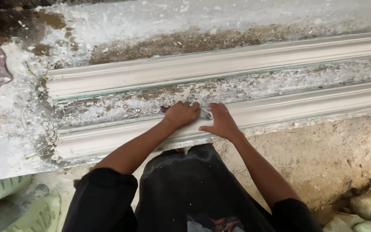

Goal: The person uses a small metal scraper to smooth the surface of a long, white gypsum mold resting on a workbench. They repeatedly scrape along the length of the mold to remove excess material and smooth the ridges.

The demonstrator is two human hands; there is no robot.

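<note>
Pressing both hands on near white moulding; green-striped sacks btm-left.

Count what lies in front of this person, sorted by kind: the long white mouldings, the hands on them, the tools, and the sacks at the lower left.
Long white plaster mouldings: 2, the far moulding and the near moulding
Hands: 2, the left hand and the right hand, both on the near moulding
Small tool, between the hands, mostly hidden: 1
Green-printed sacks: 2
Total: 7
</note>
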